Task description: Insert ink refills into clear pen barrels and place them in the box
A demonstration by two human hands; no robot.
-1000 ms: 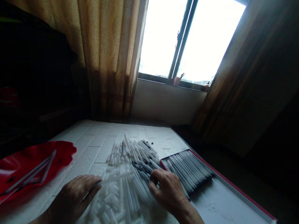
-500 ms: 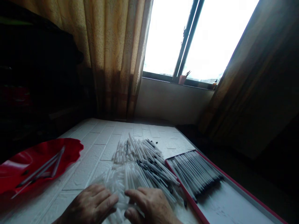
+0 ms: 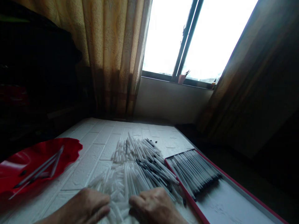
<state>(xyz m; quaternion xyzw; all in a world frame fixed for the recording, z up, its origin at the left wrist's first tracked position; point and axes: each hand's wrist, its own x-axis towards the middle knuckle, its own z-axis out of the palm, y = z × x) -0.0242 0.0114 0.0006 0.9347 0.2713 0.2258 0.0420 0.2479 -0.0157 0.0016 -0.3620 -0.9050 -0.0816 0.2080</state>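
Nearest, left of a red-edged tray (image 3: 195, 207), the left hand (image 3: 90, 202) and right hand (image 3: 153, 203) curl over jumbled clear pieces (image 3: 116, 196); any grip is hidden. The right hand has left the tray's side, so both share one pile. Beyond, slim tubes (image 3: 130, 179) point lengthwise away; inside the tray, dark-ended pens (image 3: 193, 171) slant.

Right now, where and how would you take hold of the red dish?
Probably by pinching the red dish at its right rim, coming from the right with the left hand, thumb inside and fingers beneath. The wavy lip is bare there and faces that hand, and the pens lie inward of it; a thin stick pokes over the near edge.
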